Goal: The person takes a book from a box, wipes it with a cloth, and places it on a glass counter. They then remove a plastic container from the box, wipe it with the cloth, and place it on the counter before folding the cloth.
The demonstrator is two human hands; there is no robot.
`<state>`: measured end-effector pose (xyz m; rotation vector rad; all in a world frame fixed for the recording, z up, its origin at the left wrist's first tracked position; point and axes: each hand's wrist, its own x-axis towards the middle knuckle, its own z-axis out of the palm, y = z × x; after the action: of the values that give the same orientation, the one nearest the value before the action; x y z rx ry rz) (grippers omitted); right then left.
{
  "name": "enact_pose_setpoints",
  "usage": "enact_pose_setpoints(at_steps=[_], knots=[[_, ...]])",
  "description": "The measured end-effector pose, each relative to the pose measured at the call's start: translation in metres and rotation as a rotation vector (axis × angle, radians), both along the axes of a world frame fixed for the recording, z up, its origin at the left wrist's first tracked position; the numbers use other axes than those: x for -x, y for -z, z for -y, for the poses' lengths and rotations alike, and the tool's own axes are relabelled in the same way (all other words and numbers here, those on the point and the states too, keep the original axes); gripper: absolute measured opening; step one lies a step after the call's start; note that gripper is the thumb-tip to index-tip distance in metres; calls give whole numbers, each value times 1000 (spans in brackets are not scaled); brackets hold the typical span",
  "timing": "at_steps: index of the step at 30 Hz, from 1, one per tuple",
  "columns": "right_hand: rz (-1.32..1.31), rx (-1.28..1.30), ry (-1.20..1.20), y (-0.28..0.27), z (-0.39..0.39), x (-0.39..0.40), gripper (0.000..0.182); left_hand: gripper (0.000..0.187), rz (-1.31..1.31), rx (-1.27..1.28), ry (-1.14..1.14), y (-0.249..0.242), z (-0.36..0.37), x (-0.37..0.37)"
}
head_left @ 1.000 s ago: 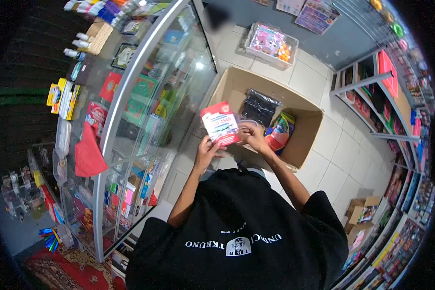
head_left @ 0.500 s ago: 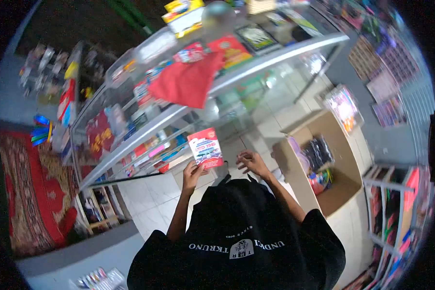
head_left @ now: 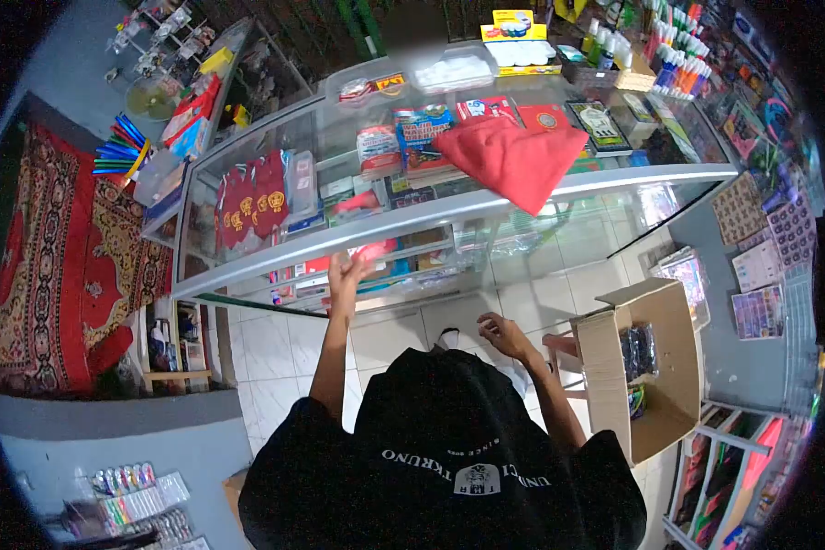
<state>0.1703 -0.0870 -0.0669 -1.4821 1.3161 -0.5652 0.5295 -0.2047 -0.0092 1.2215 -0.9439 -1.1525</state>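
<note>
Pale tiles cover the floor [head_left: 275, 357] of this little shop, and the long glass display case [head_left: 431, 217] stretches from left to right across the far side. Nearest me is the person in a black shirt [head_left: 449, 449], facing the case. A patterned red carpet [head_left: 46, 266] hangs or lies at the left; I can't tell which. To the right, the open cardboard box [head_left: 605, 380] has a black plastic-wrapped pack [head_left: 639, 353] inside. A red cloth [head_left: 513, 160] drapes over the case's silver edge, right of the middle, with a blue-and-red book [head_left: 422, 133] just left of it.

The left hand [head_left: 344, 275] is up at the near side of the case, fingers pointing away from the body and blurred. Right at them is a small red item [head_left: 374, 249]; whether they pinch it, I can't tell. The right hand [head_left: 506, 335] hangs in the air between that hand and the box, fingers apart and loosely bent, pinching nothing.
</note>
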Motion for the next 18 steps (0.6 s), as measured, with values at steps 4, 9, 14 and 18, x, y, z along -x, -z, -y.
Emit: enact_pose_setpoints(at_steps=[4,9,14,18], knots=[[13,-60,259,16,-37,17,29,44,-149,-95,74,65,111,-48],[-331,-43,416,31,-117,41,32,50,-248,28,141,36,189,-28],[-321,-210,499,49,-185,61,34,56,533,228,20,48,216,-16],[-327,-398,543,22,-190,40,37,66,545,270,-12,41,212,1]])
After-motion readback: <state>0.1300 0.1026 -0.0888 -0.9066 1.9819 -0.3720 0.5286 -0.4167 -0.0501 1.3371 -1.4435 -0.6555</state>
